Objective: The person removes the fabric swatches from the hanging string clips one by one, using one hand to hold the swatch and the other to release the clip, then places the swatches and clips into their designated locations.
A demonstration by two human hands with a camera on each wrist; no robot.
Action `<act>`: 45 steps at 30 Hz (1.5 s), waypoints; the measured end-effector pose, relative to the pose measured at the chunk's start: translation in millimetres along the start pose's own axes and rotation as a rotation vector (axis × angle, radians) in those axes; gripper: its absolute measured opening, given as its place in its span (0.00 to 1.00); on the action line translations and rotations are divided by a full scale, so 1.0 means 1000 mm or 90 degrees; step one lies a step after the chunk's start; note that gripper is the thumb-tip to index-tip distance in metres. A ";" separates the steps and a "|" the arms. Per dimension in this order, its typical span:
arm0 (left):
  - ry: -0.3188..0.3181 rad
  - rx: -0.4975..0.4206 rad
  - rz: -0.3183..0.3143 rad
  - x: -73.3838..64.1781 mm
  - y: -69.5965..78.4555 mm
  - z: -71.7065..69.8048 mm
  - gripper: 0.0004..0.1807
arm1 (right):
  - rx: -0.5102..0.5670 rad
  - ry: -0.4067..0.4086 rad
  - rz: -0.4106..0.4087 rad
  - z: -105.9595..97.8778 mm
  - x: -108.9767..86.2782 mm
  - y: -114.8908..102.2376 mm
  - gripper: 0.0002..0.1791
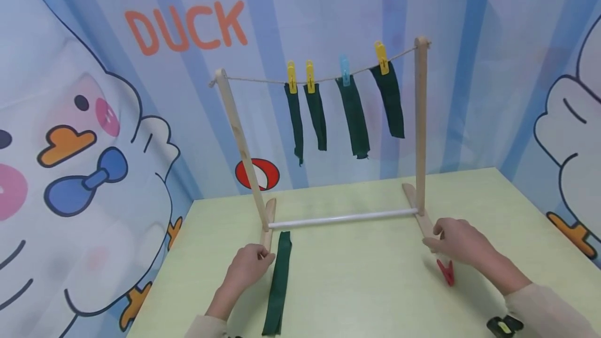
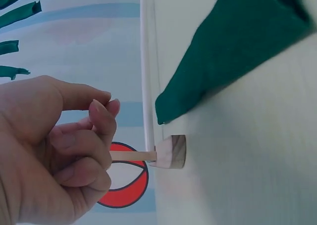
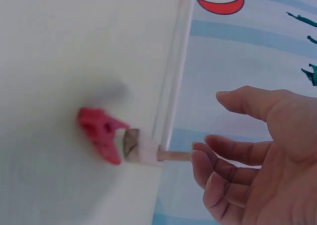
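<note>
A long dark green cloth strip lies on the table in the head view. Just left of its upper part, my left hand hovers by the stand's left foot. In the left wrist view its fingers curl loosely, thumb tip close to the index fingertip, with nothing between them. My right hand is over the stand's right foot. The right wrist view shows its thumb well apart from its bent fingers, nothing held. A red clothespin lies at the near end of that foot, below the right hand.
A wooden stand with a left post, a right post and a white crossbar carries a string. Several green strips hang from it by yellow clothespins and one blue clothespin. A black object appears under the right sleeve.
</note>
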State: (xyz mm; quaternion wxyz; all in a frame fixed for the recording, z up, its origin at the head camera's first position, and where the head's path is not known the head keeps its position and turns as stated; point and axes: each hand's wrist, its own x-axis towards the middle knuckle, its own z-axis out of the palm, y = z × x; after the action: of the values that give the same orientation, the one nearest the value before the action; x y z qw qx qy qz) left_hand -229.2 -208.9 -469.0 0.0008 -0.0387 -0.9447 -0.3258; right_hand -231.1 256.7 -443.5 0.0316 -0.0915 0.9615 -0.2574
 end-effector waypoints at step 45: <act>0.111 -0.168 0.157 0.085 0.078 -0.043 0.15 | 0.121 0.369 -0.376 -0.077 0.083 -0.203 0.16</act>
State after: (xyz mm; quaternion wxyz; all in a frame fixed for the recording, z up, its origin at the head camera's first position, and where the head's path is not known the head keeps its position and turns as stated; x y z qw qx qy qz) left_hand -308.8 -167.6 -384.9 0.1177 -0.1254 -0.8783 -0.4461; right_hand -288.5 105.7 -276.9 -0.3065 -0.2834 0.8353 -0.3577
